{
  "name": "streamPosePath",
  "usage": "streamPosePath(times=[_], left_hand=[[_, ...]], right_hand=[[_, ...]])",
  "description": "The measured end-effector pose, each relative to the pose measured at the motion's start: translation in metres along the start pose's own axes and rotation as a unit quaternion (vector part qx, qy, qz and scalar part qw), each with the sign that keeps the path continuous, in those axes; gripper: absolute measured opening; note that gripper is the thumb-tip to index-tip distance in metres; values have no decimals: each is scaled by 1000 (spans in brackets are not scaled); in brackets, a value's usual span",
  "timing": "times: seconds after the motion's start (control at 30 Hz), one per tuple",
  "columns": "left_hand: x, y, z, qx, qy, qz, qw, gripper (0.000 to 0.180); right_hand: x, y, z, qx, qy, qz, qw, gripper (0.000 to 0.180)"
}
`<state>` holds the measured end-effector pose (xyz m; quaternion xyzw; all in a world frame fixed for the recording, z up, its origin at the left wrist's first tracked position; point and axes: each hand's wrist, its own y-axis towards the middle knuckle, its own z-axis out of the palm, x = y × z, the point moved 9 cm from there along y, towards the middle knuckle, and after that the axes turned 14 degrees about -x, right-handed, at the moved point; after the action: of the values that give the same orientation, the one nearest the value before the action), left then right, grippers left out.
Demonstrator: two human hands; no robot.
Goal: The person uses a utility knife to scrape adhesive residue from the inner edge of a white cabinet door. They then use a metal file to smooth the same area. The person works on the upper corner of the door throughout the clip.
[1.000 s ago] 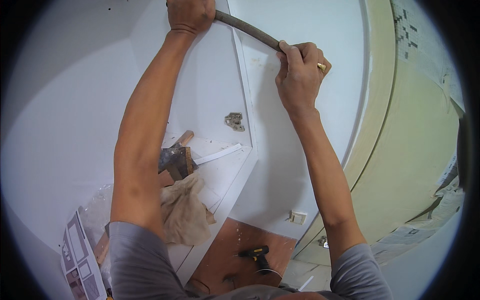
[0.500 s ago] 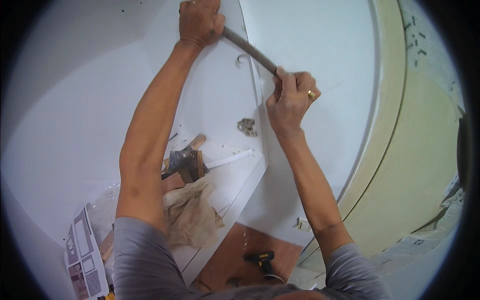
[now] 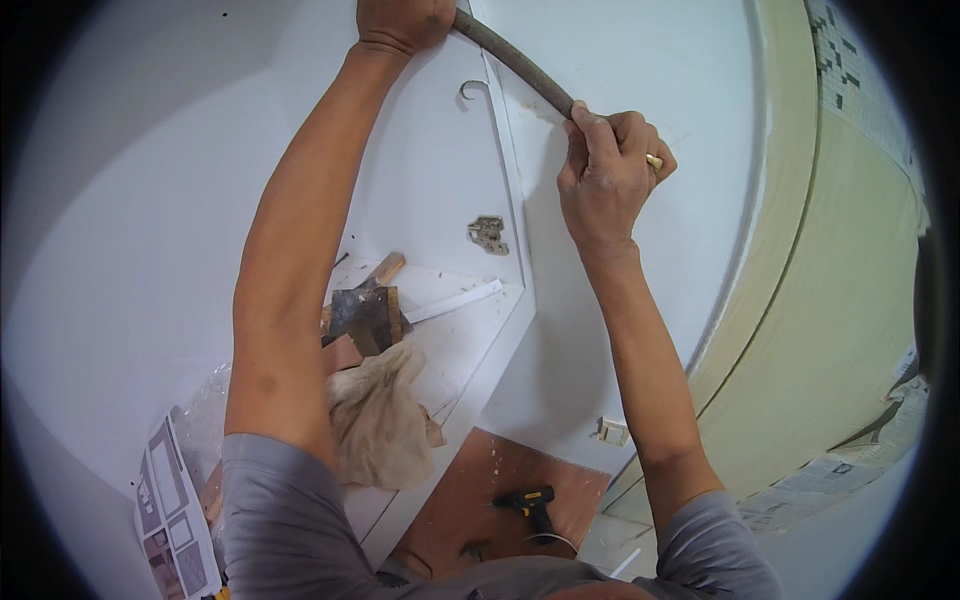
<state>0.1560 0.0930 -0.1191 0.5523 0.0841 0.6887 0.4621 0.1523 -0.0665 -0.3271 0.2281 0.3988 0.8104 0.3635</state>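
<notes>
Grey bar (image 3: 515,62) gripped by both closed fists, left hand (image 3: 400,22) high, right hand (image 3: 608,170) lower, apparently levering against the white cabinet (image 3: 440,180).

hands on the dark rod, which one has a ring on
The right hand, gripping the lower end of the dark rod, shows a gold ring on a finger; the left hand, at the upper end, shows none.

Bright even indoor light, soft shadows, sharp centre, fisheye bending and dark vignette at edges
</notes>
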Motion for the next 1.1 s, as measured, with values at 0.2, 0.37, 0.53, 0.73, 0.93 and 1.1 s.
streamPosePath(times=[0.2,0.37,0.53,0.73,0.93,1.1], left_hand=[[0,-18,-6,23,5,2,1000,14],[5,-22,-9,30,-3,-6,1000,13],[11,-27,-6,88,33,-20,995,14],[6,-14,-1,23,17,-72,997,15],[3,-31,-7,21,44,-68,997,15],[1,-40,-16,39,34,-74,996,13]], right_hand=[[6,-19,-3,-12,4,16,1000,17],[10,-21,-6,-24,26,38,999,17],[0,-6,-4,6,37,45,998,18],[-15,14,-3,16,-12,7,1000,25],[-10,-6,-6,36,-3,-5,999,31],[-1,-19,-14,-4,14,8,1000,32]])
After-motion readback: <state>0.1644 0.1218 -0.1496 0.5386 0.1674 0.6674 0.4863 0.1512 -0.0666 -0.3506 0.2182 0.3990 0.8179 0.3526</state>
